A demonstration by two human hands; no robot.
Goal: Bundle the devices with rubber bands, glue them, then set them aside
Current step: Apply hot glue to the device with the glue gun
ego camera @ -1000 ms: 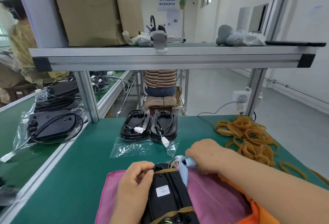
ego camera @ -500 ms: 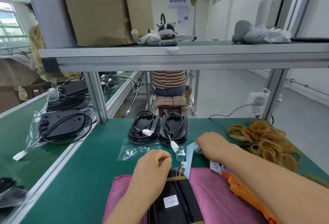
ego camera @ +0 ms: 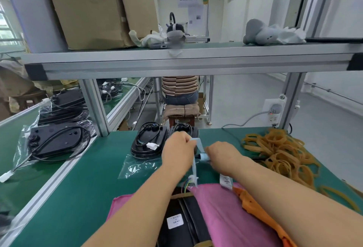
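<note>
— While both hands meet at frame ctr, what's held?
— Left hand [ego camera: 179, 149] pinches a pale blue strip [ego camera: 194, 165]; right hand [ego camera: 224, 157] grips its lower part.
— Bundled device [ego camera: 182, 221]?
— Bottom ctr on pink cloth [ego camera: 222, 213], banded. Rubber bands [ego camera: 279, 154] piled at right.

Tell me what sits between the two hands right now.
In the head view, a light blue strip spans the gap between the left hand and right hand, with both hands gripping it above the green table.
</note>
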